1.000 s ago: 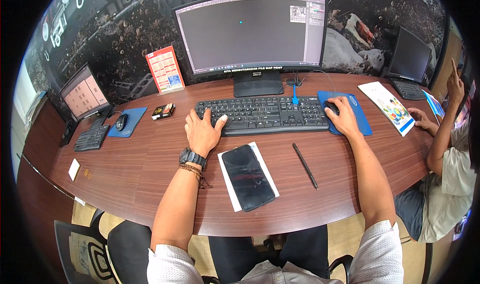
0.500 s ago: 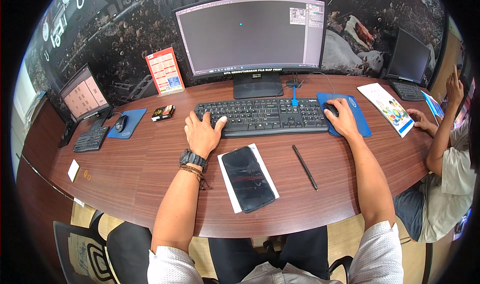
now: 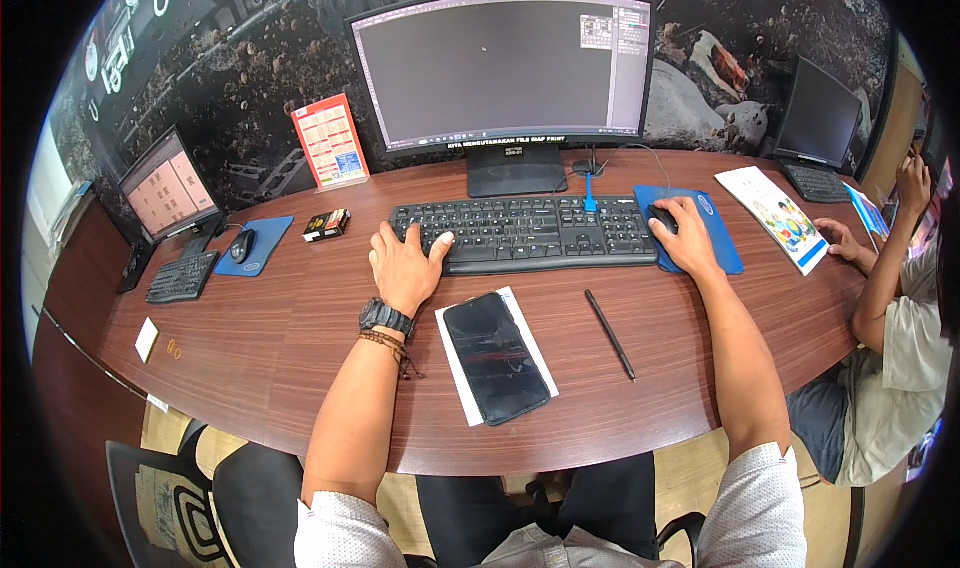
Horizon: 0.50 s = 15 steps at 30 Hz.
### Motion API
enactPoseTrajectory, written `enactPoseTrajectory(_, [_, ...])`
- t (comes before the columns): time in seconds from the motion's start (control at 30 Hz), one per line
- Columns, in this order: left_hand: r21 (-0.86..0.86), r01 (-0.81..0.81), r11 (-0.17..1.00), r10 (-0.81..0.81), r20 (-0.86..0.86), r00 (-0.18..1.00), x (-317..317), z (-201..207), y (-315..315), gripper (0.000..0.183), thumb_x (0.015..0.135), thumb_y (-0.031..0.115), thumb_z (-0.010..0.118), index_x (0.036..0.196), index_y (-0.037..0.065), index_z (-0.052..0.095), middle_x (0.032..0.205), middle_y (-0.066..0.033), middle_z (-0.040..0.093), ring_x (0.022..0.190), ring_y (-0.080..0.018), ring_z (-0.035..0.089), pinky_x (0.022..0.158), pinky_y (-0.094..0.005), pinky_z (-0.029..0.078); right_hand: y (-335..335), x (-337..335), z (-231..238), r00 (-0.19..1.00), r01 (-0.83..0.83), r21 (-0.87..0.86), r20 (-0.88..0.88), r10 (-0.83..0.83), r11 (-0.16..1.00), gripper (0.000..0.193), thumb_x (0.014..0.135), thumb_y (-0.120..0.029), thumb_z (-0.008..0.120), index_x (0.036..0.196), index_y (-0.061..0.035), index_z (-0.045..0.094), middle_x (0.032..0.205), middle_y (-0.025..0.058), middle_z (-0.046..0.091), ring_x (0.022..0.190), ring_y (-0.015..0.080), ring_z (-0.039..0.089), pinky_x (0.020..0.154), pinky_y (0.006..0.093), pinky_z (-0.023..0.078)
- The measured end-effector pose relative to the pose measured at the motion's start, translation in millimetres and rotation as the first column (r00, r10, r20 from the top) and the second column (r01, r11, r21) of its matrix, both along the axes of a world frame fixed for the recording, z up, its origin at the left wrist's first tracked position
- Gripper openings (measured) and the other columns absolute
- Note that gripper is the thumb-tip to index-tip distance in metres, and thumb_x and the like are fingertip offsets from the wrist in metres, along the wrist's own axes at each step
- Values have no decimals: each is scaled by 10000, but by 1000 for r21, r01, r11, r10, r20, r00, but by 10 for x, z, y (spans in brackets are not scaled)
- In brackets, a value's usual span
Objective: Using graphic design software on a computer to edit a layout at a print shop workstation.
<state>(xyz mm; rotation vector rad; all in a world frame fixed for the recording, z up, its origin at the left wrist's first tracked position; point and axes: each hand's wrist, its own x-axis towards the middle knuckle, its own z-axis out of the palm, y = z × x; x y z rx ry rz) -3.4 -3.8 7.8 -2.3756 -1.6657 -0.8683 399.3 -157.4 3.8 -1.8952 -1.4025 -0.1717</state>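
Observation:
My left hand lies over the left end of a black keyboard, its fingers spread across the keys and the thumb stretched toward the right. Under my right hand is a black computer mouse, partly covered by the palm and fingers that curve round it. The mouse sits on a blue mouse pad at the keyboard's right end. Behind the keyboard stands a wide curved monitor with a mostly dark grey screen. Between my forearms, a black smartphone rests on white paper, and a black pen lies to its right.
A red-and-white desk calendar and a small dark box stand left of the keyboard. Farther left are another monitor, keyboard and mouse. A booklet lies at right, near another person's hand.
A small cyan mark on the monitor has given way to a small pale pointer at nearly the same spot. Both my hands stay where they were.

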Motion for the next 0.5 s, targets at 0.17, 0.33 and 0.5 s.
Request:
enactPoseTrajectory(0.17, [-8, -2, 1000, 2, -6, 1000, 15, 5, -1, 681, 926, 617, 522, 1275, 44, 633, 1362, -290, 460, 1234, -437, 431, 1022, -525, 369, -5, 16, -5, 1000, 1, -2, -13, -1, 1000, 381, 876, -255, 667, 1212, -77, 646, 1245, 143, 558, 1161, 348, 574, 992, 417, 466])
enactPoseTrajectory(0.33, [60, 0, 998, 0, -12, 1000, -11, -49, 38, 678, 916, 626, 527, 1233, 39, 652, 1313, -289, 475, 1175, -409, 452, 970, -487, 392, -6, -9, 16, 1000, -1, -12, -13, 1, 1000, 381, 879, -253, 664, 1216, -75, 645, 1251, 143, 558, 1166, 352, 573, 995, 418, 464])
enactPoseTrajectory(0.5, [64, 0, 998, 1, -12, 1000, -12, -69, 50, 677, 918, 624, 526, 1235, 39, 651, 1324, -291, 469, 1183, -410, 446, 984, -489, 383, -9, -17, 14, 1000, -2, -1, -17, 2, 1000, 381, 880, -256, 661, 1215, -74, 646, 1253, 146, 557, 1167, 358, 570, 995, 422, 462])
